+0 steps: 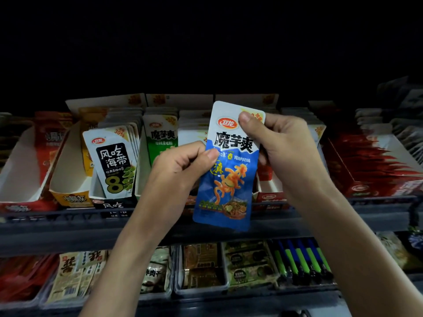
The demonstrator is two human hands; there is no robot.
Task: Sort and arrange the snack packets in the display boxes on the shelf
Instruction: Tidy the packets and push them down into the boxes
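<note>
A blue and white snack packet hangs upright in front of the upper shelf, held by both hands. My left hand pinches its left edge near the middle. My right hand pinches its top right corner, thumb on the front. Behind it stands a row of open display boxes: one with black and white seaweed packets, one with green packets, a box of white-backed packets partly hidden by the hands.
A nearly empty white and red box and a yellow box stand at the left. A red box of red packets is at the right. The lower shelf holds trays of assorted snacks. Above the boxes is darkness.
</note>
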